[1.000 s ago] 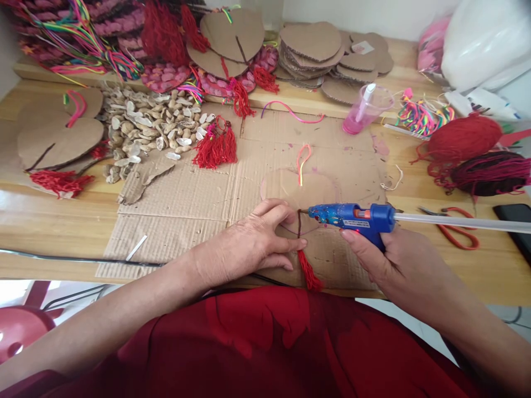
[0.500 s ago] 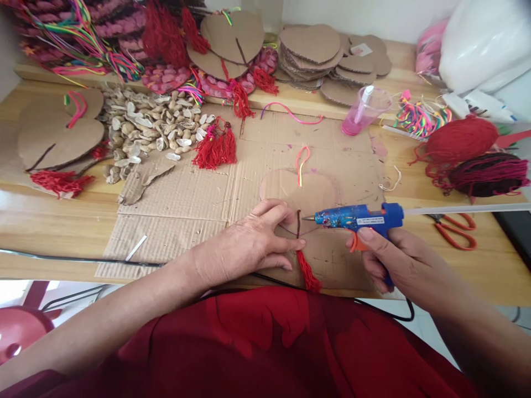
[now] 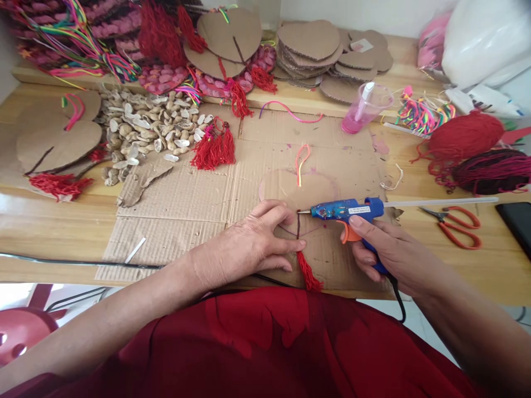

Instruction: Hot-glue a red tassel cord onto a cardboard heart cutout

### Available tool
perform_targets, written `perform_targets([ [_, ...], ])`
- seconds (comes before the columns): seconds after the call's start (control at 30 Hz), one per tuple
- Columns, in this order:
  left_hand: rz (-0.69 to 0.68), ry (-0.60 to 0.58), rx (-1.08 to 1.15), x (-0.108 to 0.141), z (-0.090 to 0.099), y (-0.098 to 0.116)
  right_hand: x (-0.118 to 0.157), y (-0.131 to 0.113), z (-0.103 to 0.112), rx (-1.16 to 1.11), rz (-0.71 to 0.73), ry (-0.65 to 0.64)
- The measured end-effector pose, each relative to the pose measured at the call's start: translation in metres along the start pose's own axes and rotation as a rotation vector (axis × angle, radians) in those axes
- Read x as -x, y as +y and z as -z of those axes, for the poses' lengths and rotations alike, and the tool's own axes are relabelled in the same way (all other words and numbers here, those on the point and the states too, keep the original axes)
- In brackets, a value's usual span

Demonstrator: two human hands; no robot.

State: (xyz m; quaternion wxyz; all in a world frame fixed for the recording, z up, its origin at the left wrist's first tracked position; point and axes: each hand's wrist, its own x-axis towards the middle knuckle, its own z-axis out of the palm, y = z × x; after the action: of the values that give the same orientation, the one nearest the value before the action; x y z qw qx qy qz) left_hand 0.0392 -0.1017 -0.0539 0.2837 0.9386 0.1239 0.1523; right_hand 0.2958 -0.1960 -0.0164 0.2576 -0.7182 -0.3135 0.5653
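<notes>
On my feed, the dark cord [image 3: 297, 228] lies on a heart-shaped cardboard piece [image 3: 319, 193], running from near the heart's middle down past its lower tip, where the red tassel [image 3: 308, 272] spreads. Cord and tassel point toward the wearer's body, the tassel veering slightly right; the heart's long axis seems to follow nearly the same line, its tip toward the wearer. A neon loop [image 3: 302, 157] lies at the opposite end, pointing away.

I see the left hand [image 3: 259, 237] partly open, fingers loosely bent, one digit laid across the cord just above the tassel, I judge to pin it straight. The right hand [image 3: 381, 249] is wrapped around the blue glue gun [image 3: 348, 210], a finger by its orange trigger; I can't tell how far that is squeezed. The gun lies crosswise, nozzle pointing left at the cord's upper end, probably to keep the hot tip clear of the pinning fingers.

Beneath everything, a cardboard sheet [image 3: 186, 193] covers part of the worktop [image 3: 431, 276], likely as protection from glue.
</notes>
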Motion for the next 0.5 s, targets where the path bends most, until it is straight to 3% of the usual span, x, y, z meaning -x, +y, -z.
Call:
perform_targets([
  [0.33,0.002,0.004,0.009,-0.001,0.0,-0.001,-0.004,-0.011,-0.005,-0.039,0.037,0.088],
  [0.5,0.005,0.005,0.02,-0.001,0.001,0.001,0.001,-0.007,0.002,-0.027,0.047,0.043],
])
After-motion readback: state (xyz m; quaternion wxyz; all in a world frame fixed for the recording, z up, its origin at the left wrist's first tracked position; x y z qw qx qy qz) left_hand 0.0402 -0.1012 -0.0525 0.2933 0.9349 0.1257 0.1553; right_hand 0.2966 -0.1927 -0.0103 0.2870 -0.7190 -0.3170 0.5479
